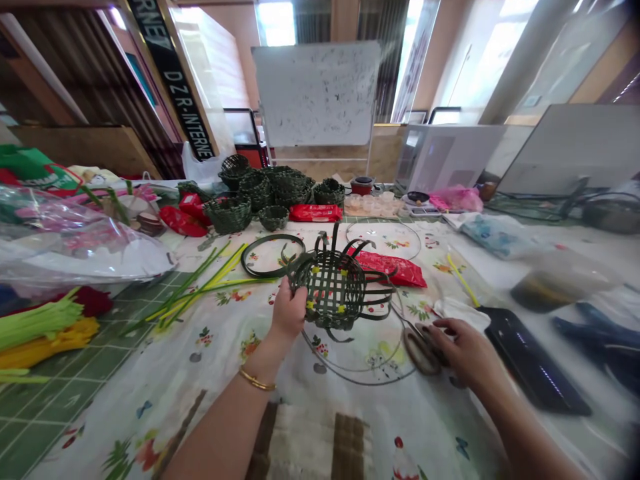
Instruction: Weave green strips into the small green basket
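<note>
My left hand [290, 312] grips the left rim of a dark green woven basket [334, 293], thumb on the near side. The basket is tipped so its open lattice base, with yellow ties, shows. Loose strip ends stick out from its top and right side. Close to the right, my right hand [461, 347] has its fingers closed over the handles of a pair of scissors [423, 350], which lie low at the table. The blades point up and left, near a thin wire hoop [370, 383] under the basket.
Green and yellow strips [200, 287] and a coiled dark strip [245, 260] lie left. Behind the basket is a red packet [395, 268]; finished woven baskets [227, 215] are stacked farther back. A black phone-like slab [535, 360] lies right, and clear plastic [100, 257] bulges left.
</note>
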A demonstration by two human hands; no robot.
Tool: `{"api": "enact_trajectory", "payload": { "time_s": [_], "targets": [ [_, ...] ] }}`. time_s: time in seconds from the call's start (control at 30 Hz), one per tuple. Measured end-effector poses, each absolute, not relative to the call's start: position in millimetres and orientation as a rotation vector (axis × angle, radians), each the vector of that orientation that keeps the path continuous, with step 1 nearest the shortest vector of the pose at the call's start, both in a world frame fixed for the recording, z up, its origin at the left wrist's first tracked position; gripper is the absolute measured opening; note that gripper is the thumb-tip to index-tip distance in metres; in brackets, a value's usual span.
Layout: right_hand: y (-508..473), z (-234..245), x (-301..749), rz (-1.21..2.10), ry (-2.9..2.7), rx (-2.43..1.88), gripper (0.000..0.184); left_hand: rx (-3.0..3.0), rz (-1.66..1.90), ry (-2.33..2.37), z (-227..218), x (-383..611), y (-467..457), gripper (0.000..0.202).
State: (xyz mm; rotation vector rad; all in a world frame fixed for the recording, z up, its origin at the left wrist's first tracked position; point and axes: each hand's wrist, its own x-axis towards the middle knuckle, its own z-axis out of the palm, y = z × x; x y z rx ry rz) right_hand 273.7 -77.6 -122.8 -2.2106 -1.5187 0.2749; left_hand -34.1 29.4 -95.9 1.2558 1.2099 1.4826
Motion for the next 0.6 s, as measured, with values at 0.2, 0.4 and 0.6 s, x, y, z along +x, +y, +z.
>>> {"api": "enact_trajectory", "payload": {
  "time_s": [0.2, 0.4, 0.6],
  "targets": [
    [-76, -123, 283, 0.142, -1.551, -2.254, 0.046, 1.420, 1.572, 1.157, -86, -31, 19, 0.006],
    [-82, -117, 315, -0.148, -1.409, -2.590, 0.052, 1.585, 1.648, 1.069, -93, -32, 17, 0.013],
    [-92, -109, 338, 0.007, -1.125, -2.902, 0.077, 1.610, 1.656, 1.067, -94, -33, 17, 0.009]
  ]
}}
